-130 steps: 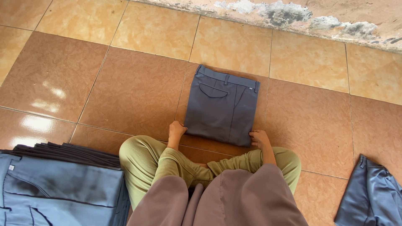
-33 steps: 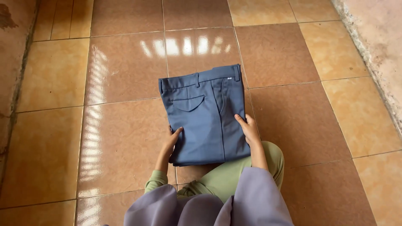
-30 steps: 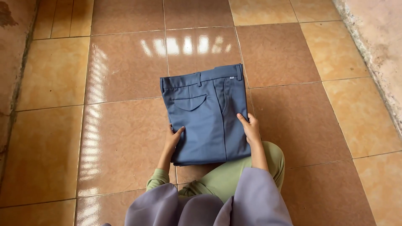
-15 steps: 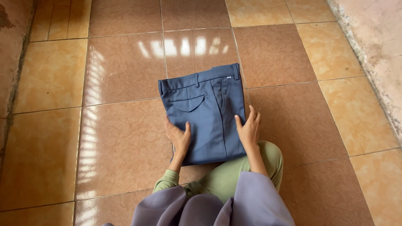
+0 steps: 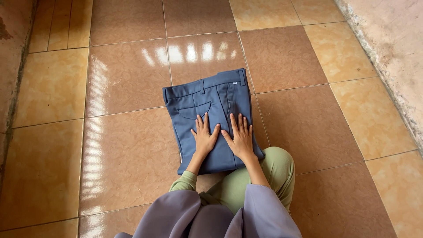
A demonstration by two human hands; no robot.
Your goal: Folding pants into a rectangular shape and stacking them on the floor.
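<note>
Both hands, left hand (image 5: 204,138) and right hand (image 5: 240,137), pressed flat with fingers spread, grasping nothing, on folded blue trousers (image 5: 211,115) (soft, light, likely floppy); the folded side edges looked best for lifting.

Both hands are lying flat, palms down, side by side and close together, thumbs angled toward each other without quite touching. The left hand (image 5: 203,137) is pointing its spread fingers (image 5: 201,121) forward, away from the body. The right hand (image 5: 240,137) is doing likewise, its fingers (image 5: 239,121) extended and slightly fanned. Both wrists are straight, and both forearms are reaching forward from the body, the left in a green sleeve. Neither hand is gripping anything.
</note>
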